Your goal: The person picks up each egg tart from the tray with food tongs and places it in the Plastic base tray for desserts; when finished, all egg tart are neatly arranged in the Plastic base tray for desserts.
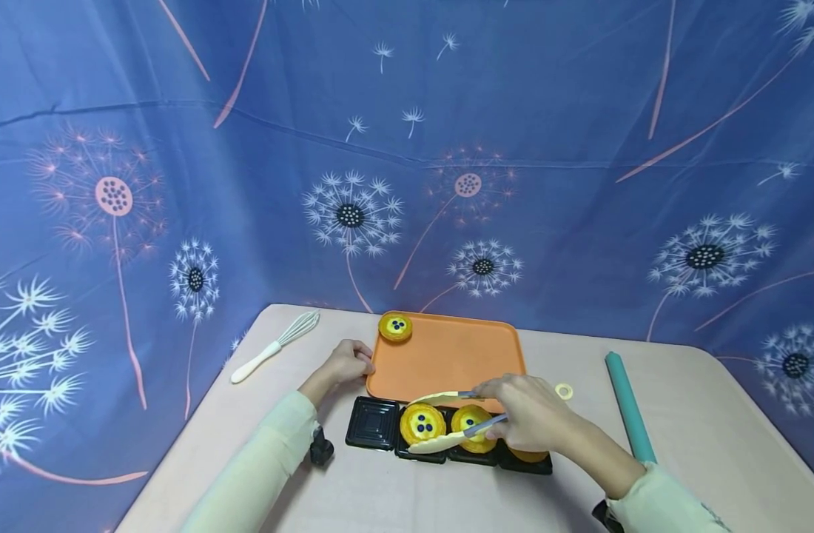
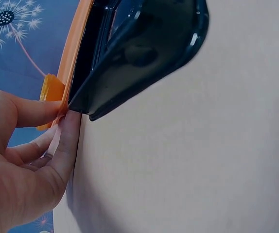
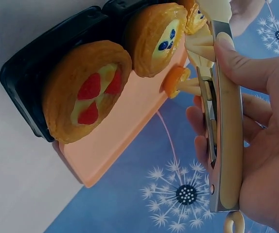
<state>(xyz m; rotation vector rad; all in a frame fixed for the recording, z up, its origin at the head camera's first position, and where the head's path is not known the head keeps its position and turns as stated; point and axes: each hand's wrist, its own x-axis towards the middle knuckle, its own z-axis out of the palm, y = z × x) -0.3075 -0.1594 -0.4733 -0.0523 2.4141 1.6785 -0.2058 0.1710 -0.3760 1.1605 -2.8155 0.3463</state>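
My left hand (image 1: 345, 363) pinches the left rim of an orange tray (image 1: 453, 355), thumb on top and fingers beneath in the left wrist view. My right hand (image 1: 528, 409) grips cream-coloured food tongs (image 3: 229, 131), their tips spread on either side of a blueberry tart (image 1: 422, 423). That tart sits in a black compartment tray (image 1: 372, 423) along the orange tray's near edge. Another blueberry tart (image 1: 472, 421) lies to its right. A strawberry tart (image 3: 88, 92) fills the right-end compartment, partly hidden by my right hand in the head view. One more blueberry tart (image 1: 396, 326) rests at the orange tray's far-left corner.
A whisk with a white handle (image 1: 255, 362) lies at the left of the table. To the right are a small cream ring (image 1: 563, 391), which is the tongs' end loop, and a long teal roll (image 1: 630, 407). Blue dandelion-print cloth (image 1: 407, 148) hangs behind the table.
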